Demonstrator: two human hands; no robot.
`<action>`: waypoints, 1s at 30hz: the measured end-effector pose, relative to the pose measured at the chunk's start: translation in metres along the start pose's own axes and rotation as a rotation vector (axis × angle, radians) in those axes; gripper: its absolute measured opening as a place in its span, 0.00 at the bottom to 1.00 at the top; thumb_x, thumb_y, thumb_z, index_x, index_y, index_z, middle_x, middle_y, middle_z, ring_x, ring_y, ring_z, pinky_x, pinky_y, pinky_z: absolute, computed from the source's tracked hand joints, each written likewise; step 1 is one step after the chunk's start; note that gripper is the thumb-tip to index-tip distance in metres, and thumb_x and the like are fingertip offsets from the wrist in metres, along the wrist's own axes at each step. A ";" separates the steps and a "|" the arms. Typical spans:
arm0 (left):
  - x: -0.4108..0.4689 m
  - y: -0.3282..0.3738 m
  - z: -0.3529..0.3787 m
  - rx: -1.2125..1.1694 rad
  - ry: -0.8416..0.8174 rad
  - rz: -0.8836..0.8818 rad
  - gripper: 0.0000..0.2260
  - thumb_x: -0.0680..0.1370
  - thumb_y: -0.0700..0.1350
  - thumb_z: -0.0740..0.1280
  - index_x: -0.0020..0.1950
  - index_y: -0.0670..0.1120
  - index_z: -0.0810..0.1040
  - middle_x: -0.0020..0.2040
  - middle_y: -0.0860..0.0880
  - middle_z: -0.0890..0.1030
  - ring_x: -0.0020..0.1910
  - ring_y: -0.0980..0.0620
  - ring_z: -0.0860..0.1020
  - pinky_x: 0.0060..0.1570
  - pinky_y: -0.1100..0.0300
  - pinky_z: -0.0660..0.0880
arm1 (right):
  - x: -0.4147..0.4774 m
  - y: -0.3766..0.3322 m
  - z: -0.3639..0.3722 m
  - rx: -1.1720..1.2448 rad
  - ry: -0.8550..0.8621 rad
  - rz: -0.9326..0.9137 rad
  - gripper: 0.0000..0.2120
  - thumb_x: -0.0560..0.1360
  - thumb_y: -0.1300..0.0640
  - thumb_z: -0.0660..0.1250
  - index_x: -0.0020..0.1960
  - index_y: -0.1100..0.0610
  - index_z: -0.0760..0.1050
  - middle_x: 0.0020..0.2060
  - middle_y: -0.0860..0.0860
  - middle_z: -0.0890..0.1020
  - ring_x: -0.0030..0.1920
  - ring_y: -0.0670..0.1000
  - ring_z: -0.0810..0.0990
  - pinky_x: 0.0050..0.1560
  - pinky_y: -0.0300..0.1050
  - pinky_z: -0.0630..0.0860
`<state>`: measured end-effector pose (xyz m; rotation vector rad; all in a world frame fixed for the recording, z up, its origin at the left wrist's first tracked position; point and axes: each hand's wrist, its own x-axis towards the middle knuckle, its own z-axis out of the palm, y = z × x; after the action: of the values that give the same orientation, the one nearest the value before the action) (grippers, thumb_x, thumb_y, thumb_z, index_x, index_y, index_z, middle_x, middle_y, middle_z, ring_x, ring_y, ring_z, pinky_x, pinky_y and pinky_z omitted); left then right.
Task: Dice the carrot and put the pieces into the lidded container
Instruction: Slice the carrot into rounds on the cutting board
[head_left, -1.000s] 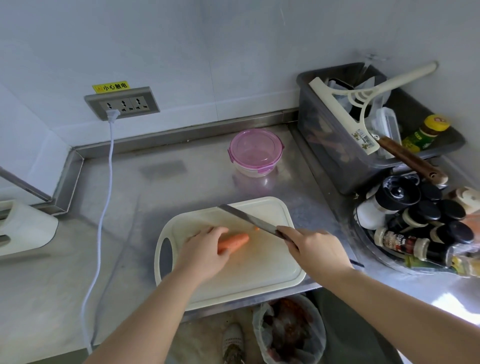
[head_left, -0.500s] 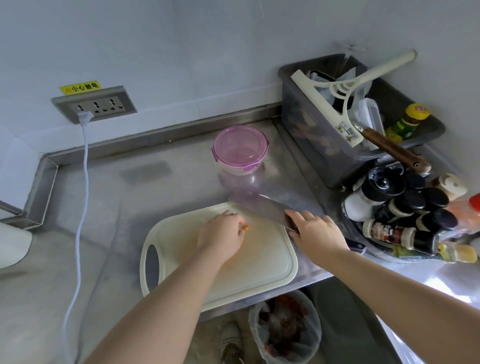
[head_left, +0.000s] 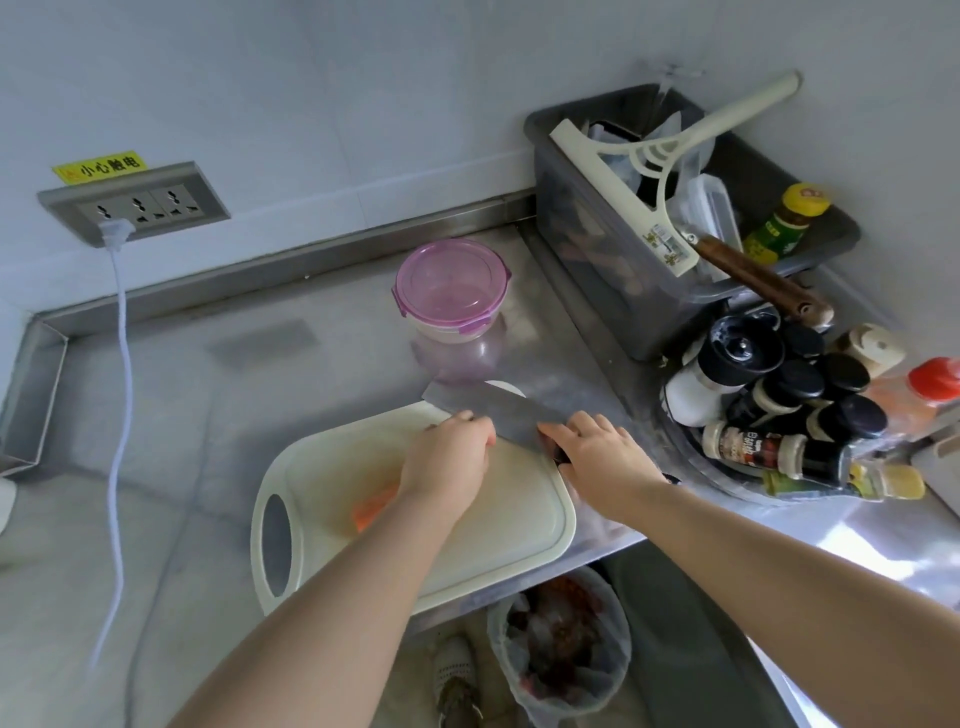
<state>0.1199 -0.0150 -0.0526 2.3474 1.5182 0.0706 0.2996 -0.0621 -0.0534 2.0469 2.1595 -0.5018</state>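
Currently, status:
knife (head_left: 493, 413): right hand (head_left: 597, 457) is gripping the handle, blade lying broad-side up over the board's far edge.
left hand (head_left: 447, 462): fingers curled, touching the blade; grip contents — cannot tell.
carrot (head_left: 374, 506): lying on the cutting board (head_left: 519, 519), partly hidden under the left wrist.
container (head_left: 449, 291): lid closed, sitting behind the board.
risk: fingertips are resting by the edge; a slip is likely cutting them.
change: carrot is now sitting nearer the handle hole; blade is flatter.
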 end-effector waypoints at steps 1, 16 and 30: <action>-0.004 0.004 -0.001 -0.058 0.004 0.033 0.09 0.77 0.39 0.61 0.53 0.48 0.77 0.53 0.49 0.76 0.50 0.45 0.76 0.47 0.55 0.72 | -0.001 0.002 -0.002 0.010 -0.019 -0.010 0.22 0.81 0.58 0.56 0.73 0.49 0.60 0.64 0.53 0.68 0.64 0.56 0.66 0.65 0.48 0.65; -0.005 0.029 0.018 -0.160 -0.058 0.092 0.07 0.78 0.43 0.63 0.52 0.48 0.79 0.53 0.50 0.78 0.50 0.48 0.78 0.49 0.52 0.76 | -0.041 0.026 -0.018 0.443 0.152 0.140 0.23 0.78 0.59 0.57 0.73 0.53 0.63 0.64 0.53 0.71 0.57 0.56 0.76 0.57 0.49 0.73; 0.018 0.042 0.022 -0.288 -0.056 0.178 0.12 0.76 0.33 0.62 0.55 0.44 0.80 0.55 0.49 0.78 0.51 0.47 0.77 0.50 0.58 0.72 | -0.053 0.044 -0.021 0.492 0.205 0.209 0.22 0.77 0.61 0.58 0.72 0.53 0.65 0.63 0.54 0.72 0.58 0.54 0.75 0.55 0.45 0.72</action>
<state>0.1690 -0.0201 -0.0633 2.2244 1.1815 0.2477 0.3501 -0.1041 -0.0237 2.6484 2.0395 -0.9036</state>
